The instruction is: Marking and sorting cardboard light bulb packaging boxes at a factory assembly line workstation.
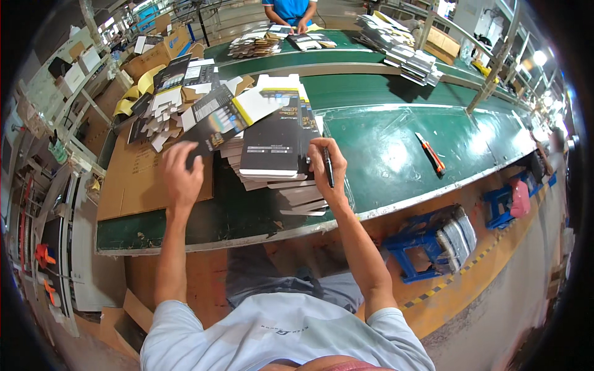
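Observation:
My left hand point(184, 172) is open, its fingers spread and curved beside the lower end of a dark printed carton blank point(215, 123). That flattened carton lies aslant, its white flap reaching over the main stack. In front of me stands a stack of flat black-and-white carton blanks point(269, 145), its lower layers fanned out unevenly. At the stack's right edge my right hand point(328, 162) is closed round a black pen point(329, 168), which points down toward my wrist. Whether its fingertips also touch the top carton, I cannot tell.
Left of the stack, a messy pile of blanks point(164, 102) rests near a flat brown cardboard sheet point(148, 179). An orange utility knife point(431, 154) lies on the green table point(377, 133). Across it, a person in blue point(291, 9) handles cartons. Blue stools point(414, 247) stand below right.

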`<state>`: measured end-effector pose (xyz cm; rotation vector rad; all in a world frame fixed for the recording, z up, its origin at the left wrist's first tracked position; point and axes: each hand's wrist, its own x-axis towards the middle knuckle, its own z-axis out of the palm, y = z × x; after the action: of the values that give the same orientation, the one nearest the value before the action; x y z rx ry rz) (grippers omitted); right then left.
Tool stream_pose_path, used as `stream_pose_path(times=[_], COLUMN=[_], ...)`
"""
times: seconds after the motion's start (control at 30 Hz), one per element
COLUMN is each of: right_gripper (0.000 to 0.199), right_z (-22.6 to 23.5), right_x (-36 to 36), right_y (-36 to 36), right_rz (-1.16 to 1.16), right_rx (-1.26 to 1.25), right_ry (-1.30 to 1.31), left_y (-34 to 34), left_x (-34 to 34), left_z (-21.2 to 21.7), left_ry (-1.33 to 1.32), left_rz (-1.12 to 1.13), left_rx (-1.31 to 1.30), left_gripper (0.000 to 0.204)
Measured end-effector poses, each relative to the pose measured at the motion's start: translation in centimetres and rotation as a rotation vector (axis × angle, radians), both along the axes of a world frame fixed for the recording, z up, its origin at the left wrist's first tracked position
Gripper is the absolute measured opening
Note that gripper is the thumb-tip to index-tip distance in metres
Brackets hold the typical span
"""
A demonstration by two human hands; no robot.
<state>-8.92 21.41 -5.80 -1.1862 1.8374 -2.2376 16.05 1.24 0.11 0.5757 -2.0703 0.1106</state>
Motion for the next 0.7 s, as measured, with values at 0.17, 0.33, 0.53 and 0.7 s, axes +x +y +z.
stream_pose_path(times=[0.17,0.33,0.53,0.7], right_gripper=[0.008,0.007,0.013,0.013], right_z=[0.3,0.5,-0.6,-0.3], right_x=[0.4,-0.1,0.0,-0.6], right_y=[-0.5,0.8,-0.7,0.6], right_rz=[0.046,-0.008,0.045,-0.062], right_rx=[-0.006,0.028,-0.017,-0.035], right_ry=[-0.009,-0.057,0.029,0.145], left_y=[1.2,-0.3,-6.0,-8.5], left_x=[1.8,-5.4,-3.9,-1.8], left_z=[-6.8,-5.3,-8.9,-8.9], left_ry=[0.424,0.863,1.036,1.104], left_rz=[-0.314,-0.537,-0.395,-0.567], left_rx=[1.247,1.687,1.642,1.475], left_gripper=[0.027,0.041,0.021,0.024])
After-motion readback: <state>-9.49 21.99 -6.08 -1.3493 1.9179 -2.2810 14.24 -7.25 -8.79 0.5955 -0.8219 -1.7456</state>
